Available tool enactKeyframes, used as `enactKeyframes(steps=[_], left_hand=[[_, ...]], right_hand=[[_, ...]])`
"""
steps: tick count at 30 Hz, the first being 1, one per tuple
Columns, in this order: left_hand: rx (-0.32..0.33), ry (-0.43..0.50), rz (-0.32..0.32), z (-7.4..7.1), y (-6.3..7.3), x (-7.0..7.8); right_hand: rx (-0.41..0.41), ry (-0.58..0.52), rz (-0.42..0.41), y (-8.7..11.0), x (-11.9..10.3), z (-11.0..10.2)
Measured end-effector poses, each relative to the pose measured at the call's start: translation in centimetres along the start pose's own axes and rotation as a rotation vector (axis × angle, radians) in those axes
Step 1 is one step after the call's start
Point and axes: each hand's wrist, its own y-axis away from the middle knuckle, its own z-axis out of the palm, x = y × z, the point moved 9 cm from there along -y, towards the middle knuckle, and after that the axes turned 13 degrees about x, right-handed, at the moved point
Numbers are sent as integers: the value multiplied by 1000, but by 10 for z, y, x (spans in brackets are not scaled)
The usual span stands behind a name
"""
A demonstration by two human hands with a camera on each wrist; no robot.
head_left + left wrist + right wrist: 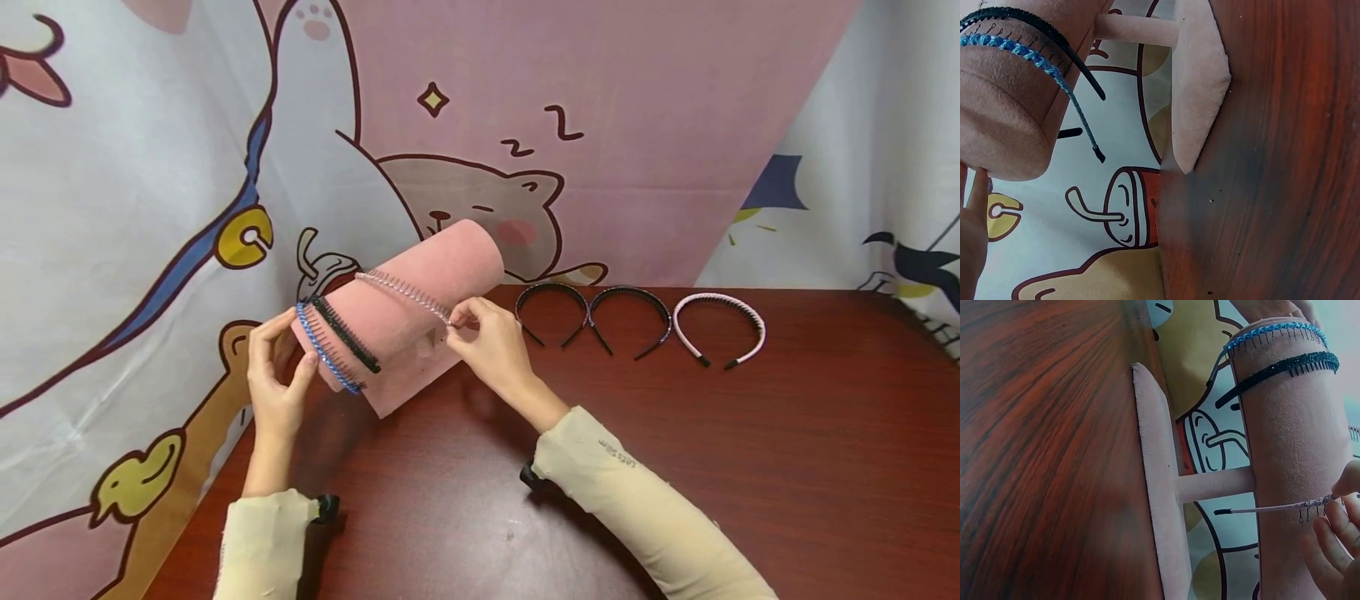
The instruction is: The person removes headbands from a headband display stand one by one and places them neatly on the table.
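Table [825, 467] below; right hand [491, 346] seemingly pinches headband [406, 291].

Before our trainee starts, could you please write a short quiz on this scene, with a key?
1. True or false: on the pink stand, the black headband sits between the blue headband and the pale pink headband.
2. Which of these does the right hand pinch: (A) blue, (B) black or (C) pale pink?
3. How many headbands rest directly on the table?

Key: 1. True. 2. C. 3. Three: two dark headbands and one light pink headband.
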Motion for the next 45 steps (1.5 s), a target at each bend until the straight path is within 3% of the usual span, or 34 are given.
enactKeyframes(steps=[10,17,33,45], left_hand=[[-4,-3,-6,4,0,9],[-8,-14,-13,3,0,3],[-7,-20,-9,2,0,9],[-14,-8,-7,2,0,9]], right_hand=[[-11,4,33,1,9,-4],[1,10,76,1,20,-7],[126,-91,157,-11,40,-36],[178,-169,173,-14,48,-52]])
